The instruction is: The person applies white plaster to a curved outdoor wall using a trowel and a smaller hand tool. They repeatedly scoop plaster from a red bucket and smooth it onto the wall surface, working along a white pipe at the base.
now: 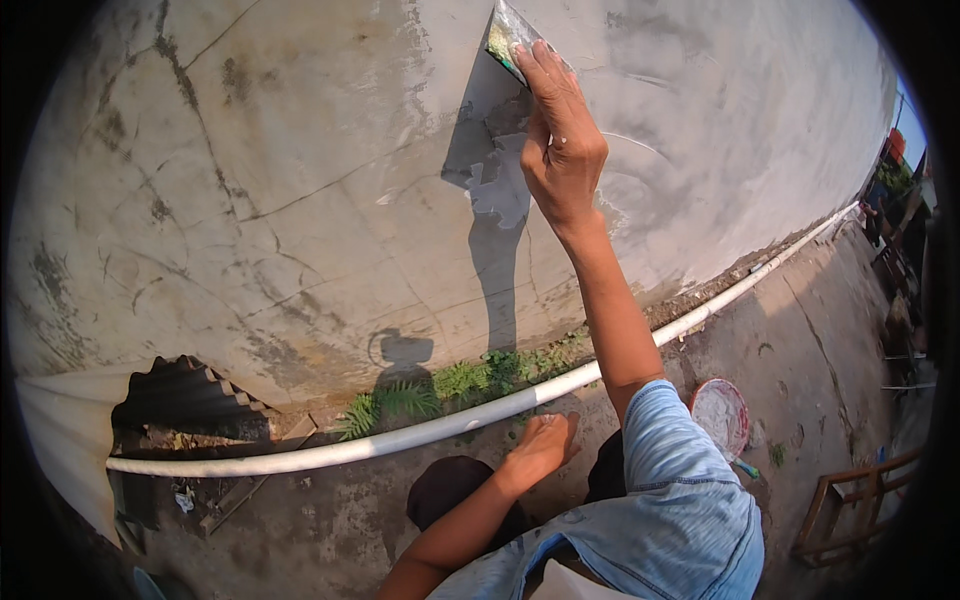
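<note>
High on the cracked grey wall [300, 130], my right hand [565, 135] grips a wide putty knife [506, 40], fingers stretched along its pale, smeared blade. Green shows at the knife's edge, and its shadow falls on the wall just below. Beneath it, a ragged whitish patch of putty [500, 190] marks the surface. My left hand [543, 445] is low by my knees, loosely closed, its palm side hidden from view. To the right of my sleeve, a round bucket [720, 415] with a reddish rim holds pale grey-white paste.
A long white pipe [400, 442] runs along the wall's foot, between me and a strip of ferns [408, 400]. Corrugated sheeting [65, 420] stands at the lower left. A brown frame [850, 510] lies at the right on the concrete ground [790, 350].
</note>
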Available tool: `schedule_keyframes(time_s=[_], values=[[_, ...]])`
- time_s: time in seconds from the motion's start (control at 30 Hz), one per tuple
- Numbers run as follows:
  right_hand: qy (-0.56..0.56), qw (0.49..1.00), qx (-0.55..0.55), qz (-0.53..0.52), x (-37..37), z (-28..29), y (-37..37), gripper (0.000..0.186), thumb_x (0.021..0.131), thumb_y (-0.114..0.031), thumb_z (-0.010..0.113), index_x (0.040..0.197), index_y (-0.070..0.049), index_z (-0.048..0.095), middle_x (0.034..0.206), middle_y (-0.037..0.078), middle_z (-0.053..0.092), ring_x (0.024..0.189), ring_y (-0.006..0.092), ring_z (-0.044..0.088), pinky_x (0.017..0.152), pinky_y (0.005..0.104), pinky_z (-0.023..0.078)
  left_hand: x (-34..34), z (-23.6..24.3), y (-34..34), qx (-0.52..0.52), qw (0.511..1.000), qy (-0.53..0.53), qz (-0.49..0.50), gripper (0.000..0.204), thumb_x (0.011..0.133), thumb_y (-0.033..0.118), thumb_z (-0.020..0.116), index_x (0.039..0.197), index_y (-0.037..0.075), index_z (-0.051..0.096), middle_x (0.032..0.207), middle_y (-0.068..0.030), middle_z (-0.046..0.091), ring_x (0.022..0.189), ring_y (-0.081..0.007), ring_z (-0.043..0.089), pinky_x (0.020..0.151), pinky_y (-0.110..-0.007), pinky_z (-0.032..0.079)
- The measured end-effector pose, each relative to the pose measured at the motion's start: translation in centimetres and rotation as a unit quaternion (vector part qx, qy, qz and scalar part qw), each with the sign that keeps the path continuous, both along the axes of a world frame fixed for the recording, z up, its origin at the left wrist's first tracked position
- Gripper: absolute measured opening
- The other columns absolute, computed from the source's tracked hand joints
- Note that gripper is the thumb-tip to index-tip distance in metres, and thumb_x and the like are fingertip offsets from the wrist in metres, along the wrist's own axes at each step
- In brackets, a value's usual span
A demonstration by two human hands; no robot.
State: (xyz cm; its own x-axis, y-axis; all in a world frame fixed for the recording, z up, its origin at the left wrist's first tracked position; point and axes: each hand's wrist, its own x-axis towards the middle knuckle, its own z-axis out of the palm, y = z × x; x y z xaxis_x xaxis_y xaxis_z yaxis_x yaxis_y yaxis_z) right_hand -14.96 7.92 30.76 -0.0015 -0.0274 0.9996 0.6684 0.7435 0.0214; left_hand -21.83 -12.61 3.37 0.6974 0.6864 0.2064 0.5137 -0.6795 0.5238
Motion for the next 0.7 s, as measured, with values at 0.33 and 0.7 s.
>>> schedule_keyframes(time_s=[0.33, 0.7], values=[[-0.293, 0.945, -0.137, 0.058, -6.5, -15.8, -3.7, 0.066, 0.071, 0.013, 0.059, 0.129, -0.020, 0.064, 0.143, 0.014, 0.051, 0.132, 0.0339, 0.049, 0.110, 0.0513, 0.039, -0.1, 2.1, 0.6, -0.124, 0.991, 0.054, -0.004, 0.032, 0.085, 0.020, 0.067, 0.105, -0.002, 0.056, 0.093, -0.0188, 0.061, 0.098, -0.0384, 0.058, 0.086, -0.046, 0.041], [0.088, 0.992, 0.088, -0.025, 1.5, 1.6, 1.2, 0.068, 0.067, 0.011, 0.050, 0.127, -0.016, 0.066, 0.130, 0.015, 0.062, 0.128, 0.0378, 0.053, 0.109, 0.0495, 0.037, -0.3, -4.5, -0.7, 0.058, 0.996, -0.053, 0.040, 0.037, 0.084, 0.028, 0.066, 0.106, 0.001, 0.055, 0.090, -0.0166, 0.057, 0.091, -0.0347, 0.055, 0.084, -0.043, 0.039]])
